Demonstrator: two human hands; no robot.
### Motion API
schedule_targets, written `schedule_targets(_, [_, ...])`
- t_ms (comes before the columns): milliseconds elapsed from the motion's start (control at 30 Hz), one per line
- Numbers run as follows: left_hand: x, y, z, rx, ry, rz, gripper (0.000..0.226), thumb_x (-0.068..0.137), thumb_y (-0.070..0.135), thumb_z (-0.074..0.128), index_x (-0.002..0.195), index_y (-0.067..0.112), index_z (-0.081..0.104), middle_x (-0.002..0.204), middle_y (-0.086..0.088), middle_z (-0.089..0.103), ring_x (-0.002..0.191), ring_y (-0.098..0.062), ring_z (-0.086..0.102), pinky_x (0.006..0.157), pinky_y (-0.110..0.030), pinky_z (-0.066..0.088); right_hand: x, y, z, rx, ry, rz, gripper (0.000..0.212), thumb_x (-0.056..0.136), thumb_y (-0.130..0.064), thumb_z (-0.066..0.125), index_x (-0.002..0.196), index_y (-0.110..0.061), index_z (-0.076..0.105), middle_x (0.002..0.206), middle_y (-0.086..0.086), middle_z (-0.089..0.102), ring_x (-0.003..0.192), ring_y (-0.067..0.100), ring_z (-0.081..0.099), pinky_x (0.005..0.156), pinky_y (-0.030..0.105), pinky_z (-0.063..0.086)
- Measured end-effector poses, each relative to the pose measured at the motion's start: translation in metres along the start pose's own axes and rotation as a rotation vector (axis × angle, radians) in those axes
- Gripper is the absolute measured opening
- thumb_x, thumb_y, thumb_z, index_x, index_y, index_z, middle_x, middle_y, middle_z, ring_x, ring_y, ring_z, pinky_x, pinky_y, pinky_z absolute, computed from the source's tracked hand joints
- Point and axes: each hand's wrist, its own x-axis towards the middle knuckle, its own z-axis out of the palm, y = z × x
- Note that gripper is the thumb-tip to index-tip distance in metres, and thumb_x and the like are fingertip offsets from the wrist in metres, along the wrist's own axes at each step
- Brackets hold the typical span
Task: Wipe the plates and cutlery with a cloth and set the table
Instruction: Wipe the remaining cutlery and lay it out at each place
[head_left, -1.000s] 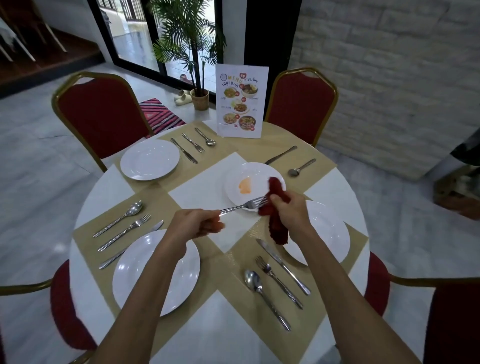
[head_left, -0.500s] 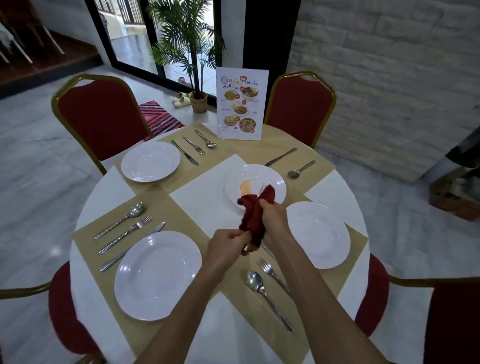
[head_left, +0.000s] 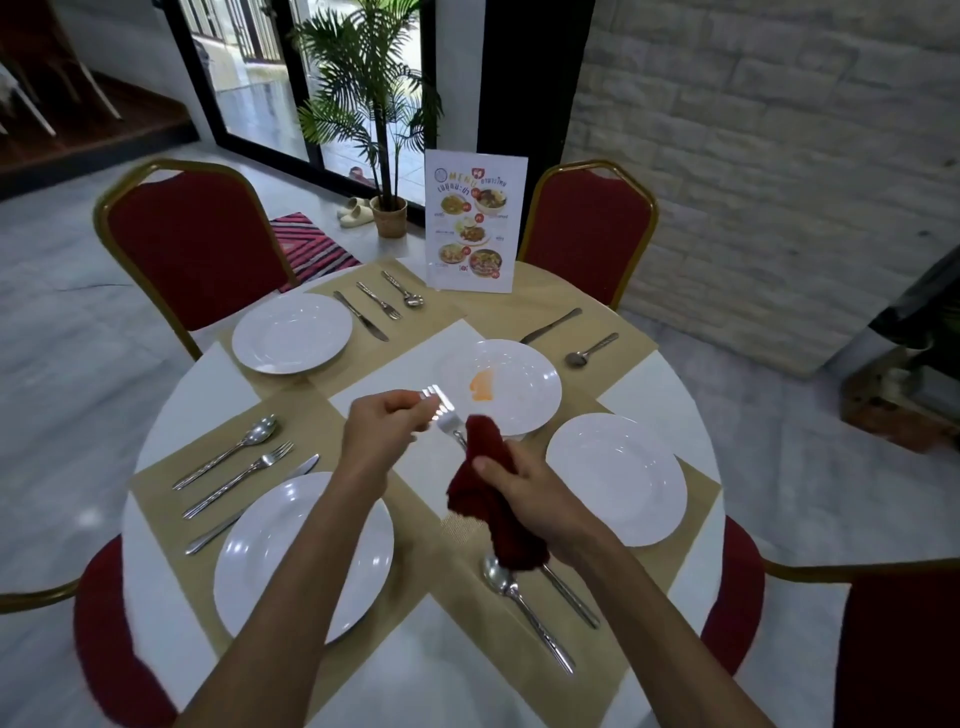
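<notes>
My left hand (head_left: 382, 434) pinches the tine end of a steel fork (head_left: 440, 411) above the table's middle. My right hand (head_left: 530, 493) grips a dark red cloth (head_left: 488, 499) that is wrapped round the fork's handle, which is hidden inside it. Behind the fork lies a white plate with an orange smear (head_left: 501, 387). Clean-looking white plates sit at the right (head_left: 615, 478), near left (head_left: 304, 556) and far left (head_left: 291, 332). A spoon (head_left: 524, 608) and another cutlery handle (head_left: 571, 597) lie below the cloth.
Cutlery sets lie at the left (head_left: 239, 486) and far left (head_left: 379, 301); a knife (head_left: 550, 326) and spoon (head_left: 592, 349) lie far right. A menu stand (head_left: 475, 223) stands at the back edge. Red chairs (head_left: 192, 249) ring the round table (head_left: 171, 410).
The cloth went from the fork's tines to its handle. My left hand shifted from the handle to the tine end, and the hands came together, then drew apart.
</notes>
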Motion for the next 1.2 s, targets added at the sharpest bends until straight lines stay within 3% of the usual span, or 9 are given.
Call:
schedule_targets(67, [0.0,-0.004,-0.002,-0.03,0.035,-0.015,0.011,0.083,0.022,0.08,0.077,0.013,0.076,0.07,0.002,0.072,0.066,-0.012,0.067,0.067,-0.029,0.049,-0.006,0.004,-0.009,-0.009,-0.008,0.008,0.025,0.101,-0.027,0.062,0.118,-0.008,0.06,0.111,0.022,0.072,0.1,0.038,0.073,0.089,0.05,0.06])
schedule_targets(200, [-0.011,-0.005,0.036,0.14,-0.198,0.015,0.017,0.087,0.021,0.075,0.079,0.007,0.072,0.072,0.0,0.073,0.065,-0.012,0.069,0.069,-0.03,0.052,0.006,-0.009,-0.021,0.0,0.044,0.021,0.025,0.102,-0.023,0.059,0.117,-0.003,0.06,0.092,0.016,0.071,0.072,0.025,0.07,0.06,0.033,0.057])
schedule_targets(433, [0.039,0.005,0.051,0.046,0.022,-0.045,0.012,0.089,0.017,0.072,0.078,0.015,0.068,0.073,-0.004,0.071,0.067,-0.018,0.067,0.076,-0.039,0.054,0.017,0.002,-0.078,-0.002,-0.017,0.033,0.022,0.101,-0.024,0.062,0.11,-0.003,0.064,0.088,0.008,0.074,0.072,0.016,0.071,0.066,0.028,0.056])
schedule_targets(500, [0.045,0.004,0.068,-0.003,-0.025,-0.085,0.005,0.091,0.01,0.069,0.093,0.009,0.065,0.08,-0.01,0.07,0.061,-0.017,0.064,0.073,-0.037,0.055,0.033,0.001,-0.108,0.015,0.069,0.024,0.019,0.1,-0.02,0.063,0.105,-0.003,0.068,0.086,0.011,0.074,0.071,0.018,0.071,0.071,0.033,0.056])
schedule_targets(600, [0.059,0.004,0.1,0.004,-0.118,-0.13,0.026,0.086,0.008,0.073,0.11,0.013,0.063,0.085,-0.013,0.07,0.065,-0.02,0.065,0.076,-0.036,0.057,0.067,0.0,-0.156,0.075,0.237,0.033,0.023,0.096,-0.025,0.068,0.104,-0.004,0.072,0.092,0.021,0.077,0.08,0.032,0.076,0.082,0.046,0.062])
schedule_targets(700, [0.08,0.008,0.135,0.222,-0.258,-0.056,0.018,0.083,0.021,0.079,0.1,0.019,0.073,0.084,-0.008,0.074,0.07,-0.017,0.068,0.079,-0.037,0.058,0.096,-0.005,-0.2,0.082,0.368,0.085,0.024,0.101,-0.025,0.063,0.103,-0.003,0.07,0.086,0.014,0.077,0.068,0.022,0.072,0.058,0.03,0.06])
schedule_targets(867, [0.131,0.013,0.215,0.801,-0.368,0.282,0.012,0.088,0.032,0.072,0.094,0.023,0.077,0.093,0.008,0.074,0.09,-0.013,0.066,0.075,-0.022,0.044,0.164,-0.012,-0.263,0.039,0.436,0.074,0.025,0.102,-0.023,0.059,0.104,0.001,0.068,0.081,0.015,0.075,0.059,0.021,0.066,0.05,0.027,0.052])
schedule_targets(1033, [0.18,0.012,0.302,0.802,-0.405,0.505,0.013,0.089,0.022,0.067,0.092,0.015,0.078,0.083,-0.007,0.072,0.079,-0.022,0.061,0.074,-0.036,0.05,0.231,-0.026,-0.3,-0.068,0.347,0.06,0.024,0.103,-0.024,0.06,0.103,-0.002,0.068,0.087,0.017,0.073,0.064,0.024,0.066,0.055,0.032,0.054])
schedule_targets(1200, [0.232,0.002,0.339,0.642,-0.283,0.389,0.016,0.087,0.018,0.068,0.075,0.009,0.073,0.068,0.0,0.066,0.064,-0.006,0.054,0.061,-0.016,0.036,0.287,-0.025,-0.336,0.077,0.544,0.109,0.028,0.103,-0.025,0.058,0.109,0.0,0.068,0.087,0.011,0.071,0.074,0.024,0.068,0.07,0.038,0.06])
